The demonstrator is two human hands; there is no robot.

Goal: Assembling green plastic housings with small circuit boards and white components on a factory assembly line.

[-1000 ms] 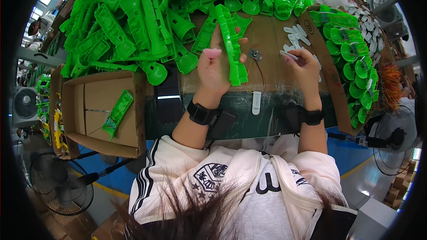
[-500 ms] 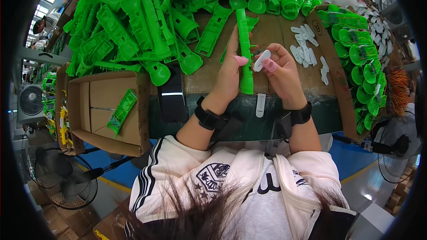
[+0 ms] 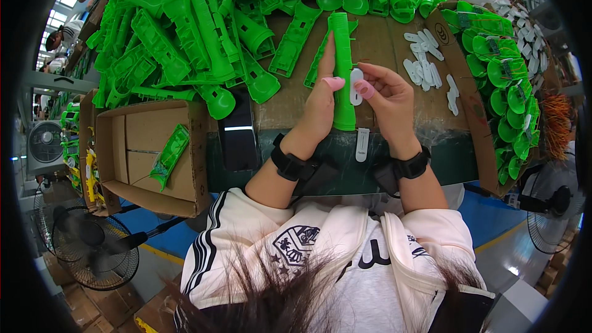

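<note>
My left hand (image 3: pixel 320 102) is closed round a long green plastic shell (image 3: pixel 341 95), which stands lengthwise away from me with its flared end nearest. Between the thumb and fingers of my right hand (image 3: pixel 390 95) is a small white oval plastic piece (image 3: pixel 356 86). That piece lies against the right side of the shell; whether it is seated there I cannot tell. Below the hands, a similar white strip (image 3: pixel 362 145) lies at the table's near edge. Several loose white pieces (image 3: pixel 422 65) are spread on the cardboard to the right.
A big heap of green shells (image 3: pixel 203 31) covers the back left. Left of me is a cardboard box (image 3: pixel 200 148) with one wired green part (image 3: pixel 169 155); a black phone (image 3: pixel 239 139) lies beside it. Wired green assemblies (image 3: pixel 499 86) fill a box at right.
My right hand has moved left and brought the white piece from a gap onto the shell's side. The shell has rolled slightly in my left hand, showing its smoother face.
</note>
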